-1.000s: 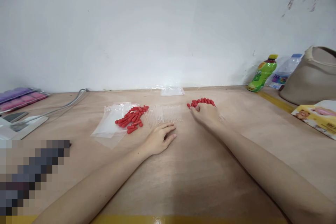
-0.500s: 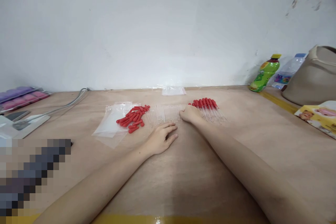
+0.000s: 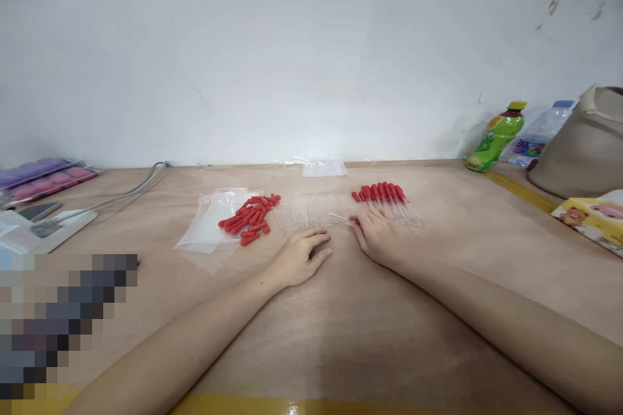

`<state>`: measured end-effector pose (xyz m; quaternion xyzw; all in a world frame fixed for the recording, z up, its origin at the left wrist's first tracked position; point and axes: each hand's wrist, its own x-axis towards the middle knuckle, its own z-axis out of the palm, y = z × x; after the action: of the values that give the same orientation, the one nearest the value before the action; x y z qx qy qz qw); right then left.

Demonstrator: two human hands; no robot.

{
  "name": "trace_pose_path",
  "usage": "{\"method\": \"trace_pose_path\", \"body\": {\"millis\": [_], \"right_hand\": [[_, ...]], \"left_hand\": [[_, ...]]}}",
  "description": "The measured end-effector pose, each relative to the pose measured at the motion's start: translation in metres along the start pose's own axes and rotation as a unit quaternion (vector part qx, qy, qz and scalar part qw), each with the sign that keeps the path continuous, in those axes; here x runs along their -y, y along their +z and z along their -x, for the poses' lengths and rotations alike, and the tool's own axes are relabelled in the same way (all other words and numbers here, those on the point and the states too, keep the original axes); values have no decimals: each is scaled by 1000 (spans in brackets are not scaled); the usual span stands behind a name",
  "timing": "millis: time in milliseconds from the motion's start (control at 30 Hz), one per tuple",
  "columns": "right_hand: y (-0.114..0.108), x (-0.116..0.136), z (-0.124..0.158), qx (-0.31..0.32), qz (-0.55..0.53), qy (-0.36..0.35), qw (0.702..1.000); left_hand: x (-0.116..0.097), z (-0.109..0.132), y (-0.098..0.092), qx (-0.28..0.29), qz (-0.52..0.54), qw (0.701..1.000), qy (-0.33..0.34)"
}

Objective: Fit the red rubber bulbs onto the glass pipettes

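My right hand (image 3: 374, 233) pinches a thin clear dropper tube (image 3: 341, 216) by one end; the tube points left, just off the right end of a row of similar clear tubes (image 3: 309, 211). Beyond that hand lie several droppers with red rubber bulbs (image 3: 382, 192), side by side with their clear stems toward me. My left hand (image 3: 299, 256) rests on the table in front of the tube row, fingers loosely curled and apart, holding nothing. Loose red rubber bulbs (image 3: 249, 215) are heaped left of the tubes, partly on clear plastic bags (image 3: 202, 233).
A small clear bag (image 3: 324, 169) lies by the wall. On the right are a green drink bottle (image 3: 496, 136), a clear water bottle (image 3: 542, 133), a beige bag (image 3: 579, 142) and a yellow packet (image 3: 591, 220). A cable (image 3: 131, 191) and pink and purple packs (image 3: 48, 181) sit left.
My right hand has drawn back to the right and turned, and a clear tube now shows between its fingers. My left hand has stayed in place.
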<state>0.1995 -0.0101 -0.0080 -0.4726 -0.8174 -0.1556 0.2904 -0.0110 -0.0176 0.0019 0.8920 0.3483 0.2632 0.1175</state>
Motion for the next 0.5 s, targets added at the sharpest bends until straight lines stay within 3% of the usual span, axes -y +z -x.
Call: {"method": "trace_pose_path", "body": {"millis": [167, 300, 500], "right_hand": [[-4, -7, 16, -5, -84, -15, 996], [-7, -7, 16, 1, -109, -22, 994], [-9, -6, 15, 12, -115, -17, 993]], "left_hand": [[-1, 1, 0, -7, -16, 1000, 7], [5, 5, -17, -17, -132, 991, 0], [20, 8, -51, -13, -334, 934, -128]]}}
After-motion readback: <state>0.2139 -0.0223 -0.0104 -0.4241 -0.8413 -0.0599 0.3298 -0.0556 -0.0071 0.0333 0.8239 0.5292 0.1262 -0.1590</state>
